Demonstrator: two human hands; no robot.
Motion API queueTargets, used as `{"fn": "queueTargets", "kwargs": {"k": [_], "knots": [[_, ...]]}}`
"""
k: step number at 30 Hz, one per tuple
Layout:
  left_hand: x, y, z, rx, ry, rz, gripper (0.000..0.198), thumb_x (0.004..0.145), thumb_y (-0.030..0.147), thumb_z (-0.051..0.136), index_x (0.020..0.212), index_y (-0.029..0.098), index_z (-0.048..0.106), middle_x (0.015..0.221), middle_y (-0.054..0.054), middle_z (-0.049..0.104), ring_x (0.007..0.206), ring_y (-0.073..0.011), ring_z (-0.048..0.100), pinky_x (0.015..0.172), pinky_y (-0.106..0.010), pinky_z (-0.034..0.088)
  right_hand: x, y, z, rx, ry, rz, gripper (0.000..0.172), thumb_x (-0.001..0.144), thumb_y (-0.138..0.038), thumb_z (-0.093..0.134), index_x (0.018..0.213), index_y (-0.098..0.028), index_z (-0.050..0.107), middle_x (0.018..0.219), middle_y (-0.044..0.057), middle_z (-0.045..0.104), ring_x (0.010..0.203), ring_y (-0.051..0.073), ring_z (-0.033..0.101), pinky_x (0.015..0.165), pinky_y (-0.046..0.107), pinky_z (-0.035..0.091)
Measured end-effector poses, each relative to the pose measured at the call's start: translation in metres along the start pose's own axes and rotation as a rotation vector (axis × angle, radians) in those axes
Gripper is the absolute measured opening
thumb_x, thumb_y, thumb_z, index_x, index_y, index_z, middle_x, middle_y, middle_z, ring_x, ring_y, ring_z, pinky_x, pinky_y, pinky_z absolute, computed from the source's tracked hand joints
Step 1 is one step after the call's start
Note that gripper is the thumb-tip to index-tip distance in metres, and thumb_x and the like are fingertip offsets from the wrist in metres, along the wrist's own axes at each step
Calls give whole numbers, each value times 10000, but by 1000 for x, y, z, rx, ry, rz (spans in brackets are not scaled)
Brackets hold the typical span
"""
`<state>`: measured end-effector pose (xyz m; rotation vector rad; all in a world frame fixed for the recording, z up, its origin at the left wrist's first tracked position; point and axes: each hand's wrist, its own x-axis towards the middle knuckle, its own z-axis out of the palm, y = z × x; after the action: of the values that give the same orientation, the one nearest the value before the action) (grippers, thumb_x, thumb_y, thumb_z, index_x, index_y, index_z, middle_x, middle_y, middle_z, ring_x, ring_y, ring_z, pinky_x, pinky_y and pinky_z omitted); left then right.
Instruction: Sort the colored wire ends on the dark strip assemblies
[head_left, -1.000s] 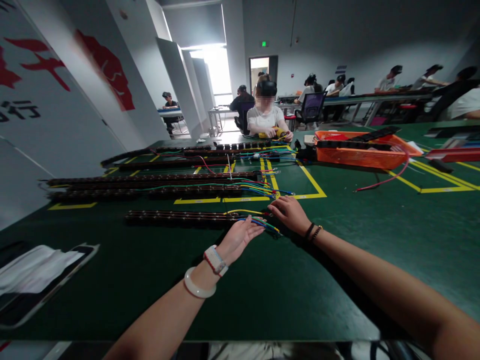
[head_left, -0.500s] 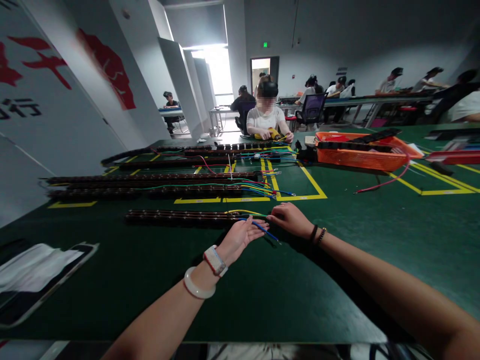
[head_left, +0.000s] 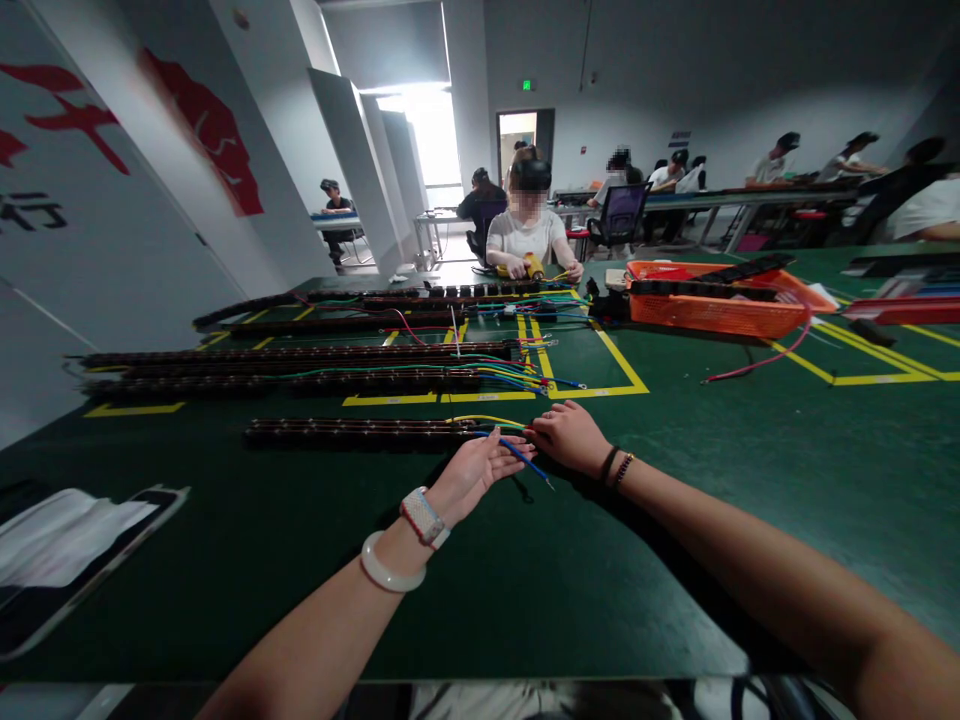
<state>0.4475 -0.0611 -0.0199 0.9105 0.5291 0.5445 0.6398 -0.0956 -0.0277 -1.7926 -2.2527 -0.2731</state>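
A dark, long wire harness (head_left: 352,433) lies across the green table in front of me. Coloured wires leave its right end. My left hand (head_left: 480,468) is palm up with fingers stretched, its thumb against the blue wire (head_left: 531,465), which crosses those fingers and hangs past them to a bare metal tip. Close beside it, my right hand (head_left: 571,436) is closed, fingertips pinching the ends of the yellow wire (head_left: 484,418) and, it seems, the green one. Those ends are hidden in the fingers.
Further back lie several more dark harnesses (head_left: 300,370) with coloured wire ends. An orange basket (head_left: 712,316) stands at the right rear. A phone-like flat object with white paper (head_left: 75,535) is at left. Opposite sits a person (head_left: 529,235) holding a yellow tool (head_left: 534,266).
Both hands stay at the harness. My right hand has moved slightly left and closer to my left fingers; the blue wire's tip has shifted a little. The whole view has drifted slightly.
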Motion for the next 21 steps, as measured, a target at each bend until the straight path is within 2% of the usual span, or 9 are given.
{"fn": "queueTargets", "kwargs": {"k": [5, 8, 12, 18, 21], "knots": [[-1, 1, 3, -22, 59, -23, 284, 895, 289, 479, 925, 55, 636, 984, -180, 673, 915, -212, 649, 923, -384, 466, -12, 3, -13, 114, 127, -6, 380, 926, -457, 361, 797, -181, 589, 761, 55, 634, 743, 171, 508, 724, 305, 284], [0, 1, 2, -27, 56, -11, 266, 893, 282, 484, 934, 68, 636, 1001, -168, 670, 922, -206, 643, 921, -379, 466, -20, -1, -23, 136, 147, -165, 422, 933, -461, 319, 765, -182, 589, 734, 53, 611, 712, 164, 467, 719, 315, 273], [3, -3, -2, -29, 55, 1, 262, 884, 287, 503, 935, 70, 640, 1010, -168, 665, 924, -200, 638, 908, -355, 471, -24, -12, -26, 45, 68, -330, 428, 886, -523, 388, 731, -195, 613, 681, 53, 618, 681, 165, 432, 705, 343, 244], [4, -5, -4, -18, 51, 10, 268, 880, 292, 507, 940, 68, 641, 1018, -178, 664, 921, -199, 642, 926, -362, 460, -21, -19, -17, 57, 25, -285, 301, 886, -375, 444, 708, -195, 608, 690, 35, 645, 694, 156, 468, 716, 335, 246], [2, 2, -3, 74, 90, -73, 261, 876, 282, 510, 894, 60, 646, 956, -188, 682, 878, -205, 660, 902, -360, 475, -20, -14, -15, 84, 9, -222, 285, 893, -340, 448, 720, -188, 615, 732, 40, 658, 713, 154, 493, 709, 325, 253]]}}
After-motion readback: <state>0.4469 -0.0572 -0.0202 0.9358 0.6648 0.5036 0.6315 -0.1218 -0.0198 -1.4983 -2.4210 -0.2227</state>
